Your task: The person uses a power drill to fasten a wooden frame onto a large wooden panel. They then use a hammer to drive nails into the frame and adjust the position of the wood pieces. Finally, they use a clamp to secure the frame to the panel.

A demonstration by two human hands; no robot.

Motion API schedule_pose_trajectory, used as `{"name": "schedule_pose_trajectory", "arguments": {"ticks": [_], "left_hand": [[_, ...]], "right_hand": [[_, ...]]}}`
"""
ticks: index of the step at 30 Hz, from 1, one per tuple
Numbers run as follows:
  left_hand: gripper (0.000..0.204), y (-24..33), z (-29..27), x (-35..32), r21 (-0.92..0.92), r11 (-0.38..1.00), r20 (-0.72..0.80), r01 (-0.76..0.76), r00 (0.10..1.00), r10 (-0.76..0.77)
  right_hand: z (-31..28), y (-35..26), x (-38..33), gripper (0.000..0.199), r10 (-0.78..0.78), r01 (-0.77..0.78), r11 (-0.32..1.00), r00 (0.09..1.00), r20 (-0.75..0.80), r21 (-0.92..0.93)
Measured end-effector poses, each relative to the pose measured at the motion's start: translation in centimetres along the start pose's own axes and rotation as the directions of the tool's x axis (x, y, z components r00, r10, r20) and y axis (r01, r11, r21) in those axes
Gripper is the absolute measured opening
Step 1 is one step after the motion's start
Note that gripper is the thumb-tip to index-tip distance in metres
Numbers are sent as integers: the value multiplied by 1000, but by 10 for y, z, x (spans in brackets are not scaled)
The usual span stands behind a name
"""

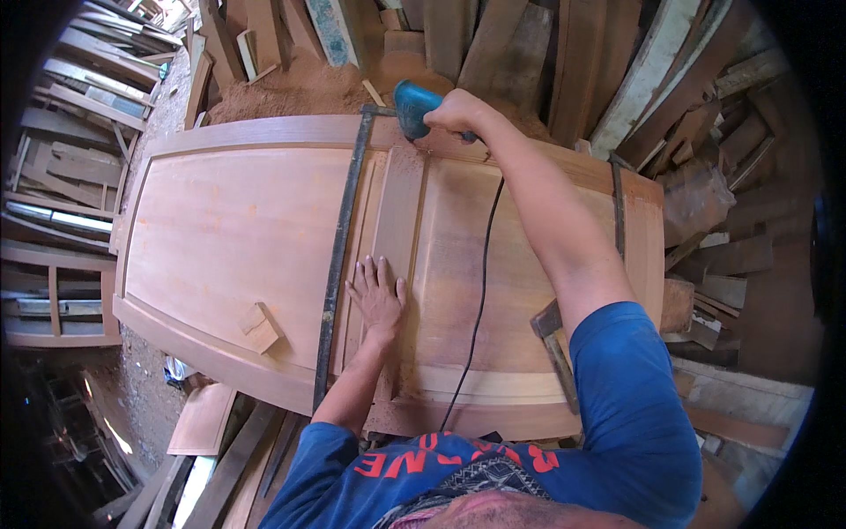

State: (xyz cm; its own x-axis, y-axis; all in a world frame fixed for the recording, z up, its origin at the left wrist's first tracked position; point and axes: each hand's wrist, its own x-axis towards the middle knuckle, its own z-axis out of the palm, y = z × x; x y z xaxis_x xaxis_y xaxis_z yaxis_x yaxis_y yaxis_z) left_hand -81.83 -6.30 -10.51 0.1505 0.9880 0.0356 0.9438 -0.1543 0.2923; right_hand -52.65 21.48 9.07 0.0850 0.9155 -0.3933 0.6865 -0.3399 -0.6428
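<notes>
A large panelled wooden door [238, 203] lies flat in front of me. At its far edge, my right hand [460, 115] is wrapped round the handle of a teal corded power tool [414, 108], whose exact kind is unclear. Its black cord [482, 291] seems to run back across the door toward my body. My left hand [377, 295] rests flat with fingers spread on the door's middle rail [398, 207]. Just left of it, a long bar clamp [341, 256] spans the door from far to near edge.
Another bar clamp [619, 207] crosses on the right, partly behind my arm. A small wooden block [260, 328] and a dark, hammer-like piece [555, 348] lie on the door. Sawdust [291, 88] and leaning boards [511, 53] fill the far side; more timber [79, 167] is stacked left.
</notes>
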Motion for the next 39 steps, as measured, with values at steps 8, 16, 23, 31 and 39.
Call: {"name": "schedule_pose_trajectory", "arguments": {"ticks": [8,16,23,31,39], "left_hand": [[65,7,-4,12,-41,999,-19,25,999,-26],[64,1,1,5,-47,998,-28,36,999,-38],[66,4,0,3,-56,998,-64,11,998,-15],[62,3,-4,5,-27,999,-55,29,998,-31],[64,7,0,6,-27,1000,-51,10,999,-12]], "right_hand": [[12,19,8,41,56,-55,997,998,13,-47],[6,17,3,30,27,-34,991,998,55,130],[-35,-4,-33,31,-33,25,974,999,33,223],[-74,-10,-211,55,-190,146,923,978,91,356],[81,128,-316,73,-300,269,893,953,-32,-360]]}}
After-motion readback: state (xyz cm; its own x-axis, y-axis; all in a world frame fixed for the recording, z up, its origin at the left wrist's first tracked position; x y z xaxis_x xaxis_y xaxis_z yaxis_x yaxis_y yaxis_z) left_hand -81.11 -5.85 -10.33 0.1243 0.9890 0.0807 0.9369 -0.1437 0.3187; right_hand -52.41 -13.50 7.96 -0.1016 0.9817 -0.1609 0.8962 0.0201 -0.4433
